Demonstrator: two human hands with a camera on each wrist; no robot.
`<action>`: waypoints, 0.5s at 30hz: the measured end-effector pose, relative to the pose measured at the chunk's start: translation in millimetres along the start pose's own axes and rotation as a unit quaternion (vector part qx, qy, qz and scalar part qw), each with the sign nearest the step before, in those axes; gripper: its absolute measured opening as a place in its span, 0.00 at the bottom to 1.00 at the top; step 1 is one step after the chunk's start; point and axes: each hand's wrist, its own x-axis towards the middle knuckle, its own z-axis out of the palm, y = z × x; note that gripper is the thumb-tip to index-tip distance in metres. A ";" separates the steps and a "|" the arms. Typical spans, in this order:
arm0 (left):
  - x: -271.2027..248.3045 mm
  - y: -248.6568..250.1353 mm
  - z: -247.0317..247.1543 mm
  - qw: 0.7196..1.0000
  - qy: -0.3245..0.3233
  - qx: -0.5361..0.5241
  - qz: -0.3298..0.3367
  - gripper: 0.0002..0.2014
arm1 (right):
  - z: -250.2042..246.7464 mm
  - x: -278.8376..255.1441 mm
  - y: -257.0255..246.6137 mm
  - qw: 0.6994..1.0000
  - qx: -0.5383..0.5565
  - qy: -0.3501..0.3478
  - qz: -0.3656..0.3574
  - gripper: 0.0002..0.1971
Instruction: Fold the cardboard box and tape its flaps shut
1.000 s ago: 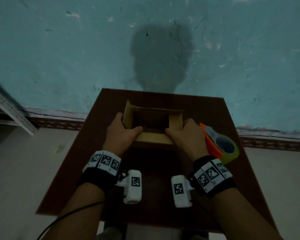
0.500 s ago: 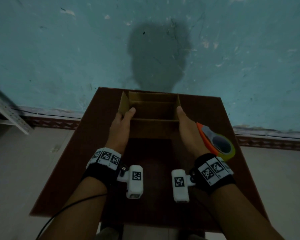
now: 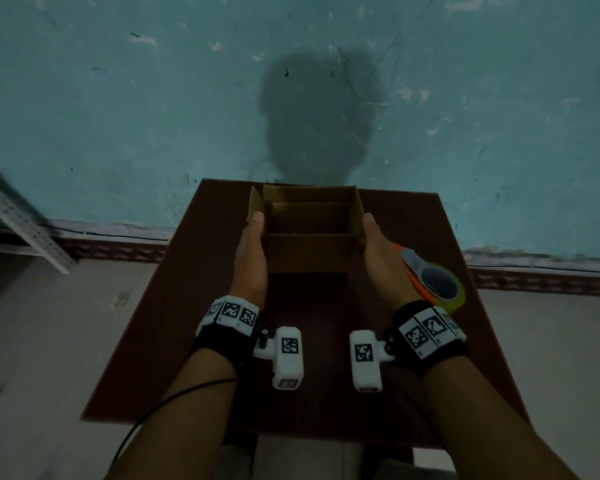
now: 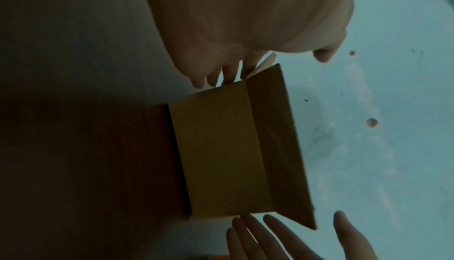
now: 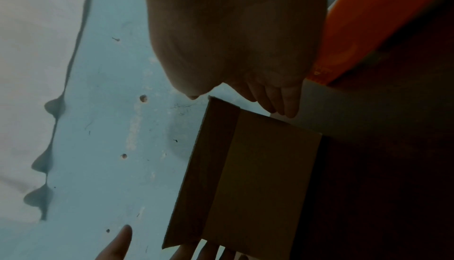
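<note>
An open brown cardboard box [image 3: 309, 251] stands at the far end of the dark red-brown table [image 3: 174, 341], its top flaps up. My left hand [image 3: 250, 249] lies flat against the box's left side, fingers straight. My right hand [image 3: 378, 252] lies flat against the right side the same way. In the left wrist view the box [image 4: 221, 157] sits between the left hand [image 4: 245, 31] and the right hand's straight fingers [image 4: 275, 239]. An orange tape dispenser [image 3: 430, 282] with a yellow-green roll lies just right of my right wrist.
The box is close to the table's far edge, in front of a teal wall [image 3: 153, 116]. A grey metal rack leg [image 3: 21, 220] slants at the far left. A black cable [image 3: 146, 420] hangs from my left forearm. Bare tabletop lies between my wrists.
The box has slid away from me toward the far edge. My hands left the near flap and now lie flat on the two sides, and the flaps stand up.
</note>
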 end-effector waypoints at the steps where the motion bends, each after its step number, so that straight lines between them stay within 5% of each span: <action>1: -4.7 0.6 0.6 1.000 0.001 -0.008 -0.002 0.50 | -0.4 -1.8 -2.3 1.000 0.010 0.000 -0.009 0.34; 7: -3.7 13.0 3.4 1.000 0.013 -0.018 0.001 0.51 | 2.4 -16.4 -19.5 0.996 0.047 0.010 -0.073 0.39; 15: -81.2 140.4 46.8 0.991 0.046 0.003 0.124 0.48 | -33.8 -64.7 -82.9 0.982 0.050 0.025 -0.178 0.38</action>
